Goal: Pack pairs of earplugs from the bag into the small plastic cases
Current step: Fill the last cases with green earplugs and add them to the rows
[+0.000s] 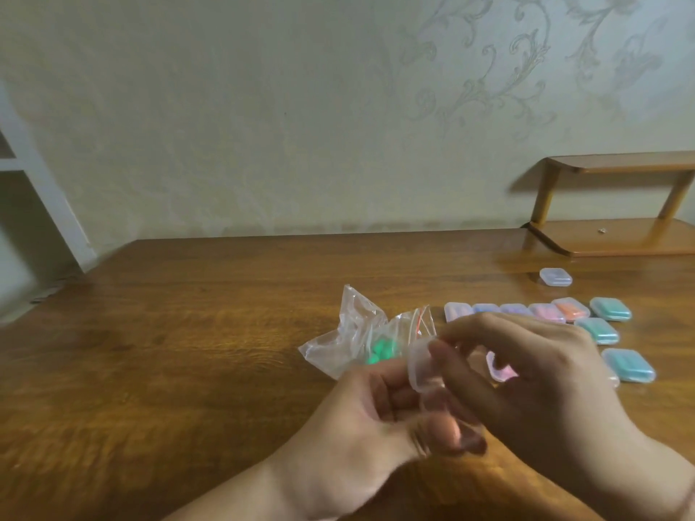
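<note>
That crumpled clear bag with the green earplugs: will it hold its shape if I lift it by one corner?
Probably not. The crumpled clear plastic bag looks thin and creased, so it should flop. Its green earplugs look small and light; they would likely slide toward the low end.

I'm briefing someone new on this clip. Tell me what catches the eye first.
First, the two hands low in the middle: the left hand and right hand together hold a clear plastic case above the wooden table. Just behind lies a crumpled clear bag with green earplugs inside. To the right sit filled cases in pastel colours.
</note>
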Motion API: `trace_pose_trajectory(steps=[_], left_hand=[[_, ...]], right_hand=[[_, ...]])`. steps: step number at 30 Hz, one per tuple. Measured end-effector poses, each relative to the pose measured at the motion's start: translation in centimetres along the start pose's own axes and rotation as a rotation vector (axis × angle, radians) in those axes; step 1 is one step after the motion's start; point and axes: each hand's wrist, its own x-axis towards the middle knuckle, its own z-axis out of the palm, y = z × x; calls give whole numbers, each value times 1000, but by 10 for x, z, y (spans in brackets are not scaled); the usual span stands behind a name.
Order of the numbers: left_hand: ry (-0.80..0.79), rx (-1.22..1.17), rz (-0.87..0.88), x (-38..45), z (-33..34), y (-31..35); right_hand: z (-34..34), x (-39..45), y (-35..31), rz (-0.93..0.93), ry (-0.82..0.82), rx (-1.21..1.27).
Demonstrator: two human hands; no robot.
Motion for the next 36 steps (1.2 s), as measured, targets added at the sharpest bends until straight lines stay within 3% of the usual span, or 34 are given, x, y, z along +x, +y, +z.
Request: trace_pose_trajectory(steps=[2, 5, 7, 9, 11, 13, 16, 29, 36], left_hand=[[-86, 15, -54, -1, 3, -2], [-117, -181, -137, -2, -1, 6], [-15, -326, -139, 0, -10, 19], [158, -375, -115, 2, -22, 35], [330, -360, -95, 5, -34, 46], [454, -417, -71, 6, -42, 51], [557, -491, -64, 7, -46, 52], [544, -456, -119, 6, -44, 50], [533, -432, -154, 6, -40, 48]], right_hand=[[-1, 1, 1, 16, -112, 78], [-7, 4, 6, 89, -158, 350], [-9, 6, 13, 207, -76, 401], [-4, 6, 22, 292, -75, 213], [7, 3, 27, 319, -294, 27], [17, 0, 24, 343, -465, -2], [30, 1, 15, 308, -537, -45], [49, -1, 10, 120, -536, -152], [52, -5, 11, 142, -518, -141]])
